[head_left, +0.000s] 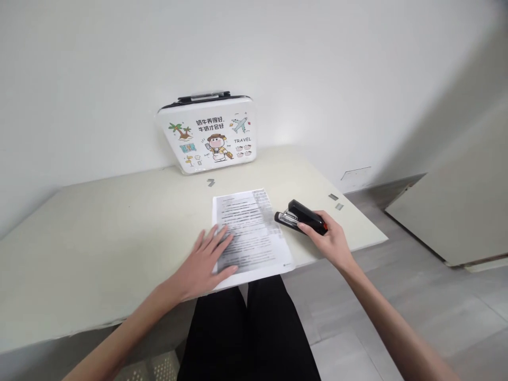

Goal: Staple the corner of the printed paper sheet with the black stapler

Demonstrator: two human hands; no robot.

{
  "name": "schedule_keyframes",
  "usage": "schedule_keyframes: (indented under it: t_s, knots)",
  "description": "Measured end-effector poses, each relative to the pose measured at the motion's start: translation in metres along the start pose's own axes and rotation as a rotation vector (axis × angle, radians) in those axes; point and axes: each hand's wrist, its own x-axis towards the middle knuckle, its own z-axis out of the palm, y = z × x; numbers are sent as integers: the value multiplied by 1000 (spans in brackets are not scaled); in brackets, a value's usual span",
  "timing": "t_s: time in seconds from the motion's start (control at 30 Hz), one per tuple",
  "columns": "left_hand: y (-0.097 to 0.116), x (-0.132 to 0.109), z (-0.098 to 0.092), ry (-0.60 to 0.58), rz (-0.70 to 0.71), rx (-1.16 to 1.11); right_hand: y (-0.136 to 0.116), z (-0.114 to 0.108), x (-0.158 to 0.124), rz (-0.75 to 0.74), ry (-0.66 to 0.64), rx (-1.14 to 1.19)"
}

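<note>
A printed sheet of paper point(256, 233) lies near the front edge of the pale table point(99, 238). My left hand point(206, 262) rests flat on the sheet's lower left part, fingers spread. My right hand point(331, 241) is wrapped round the rear of a black stapler point(299, 217), which lies just right of the paper with its metal mouth pointing at the sheet's right edge.
A small white case point(208, 135) with cartoon travel pictures and a black handle leans against the wall at the back. Small strips of staples lie at the table's back middle point(210, 182) and right point(336, 201). My black-trousered legs point(246, 333) are below the table edge.
</note>
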Motion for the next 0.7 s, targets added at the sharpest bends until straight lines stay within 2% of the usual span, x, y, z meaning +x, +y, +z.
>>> schedule_keyframes:
  t_s: [0.23, 0.3, 0.37, 0.43, 0.53, 0.6, 0.7]
  knots:
    - [43, 129, 12, -31, 29, -161, 3, 7, -2, -25, 238, 13]
    - [54, 156, 15, -27, 28, -179, 5, 10, -2, -54, 309, -4]
    - [61, 173, 18, -11, 31, -200, 6, 11, -1, -77, 352, -25]
    - [62, 178, 22, 44, 44, -236, 5, 12, -1, -90, 346, -40]
    - [50, 167, 25, 154, 43, -331, 3, 12, -1, -95, 290, -50]
    - [32, 151, 22, 204, 27, -416, 2, 12, -1, -88, 246, -56]
    - [-6, 116, 13, 272, -18, -544, -1, 18, 2, -71, 156, -80]
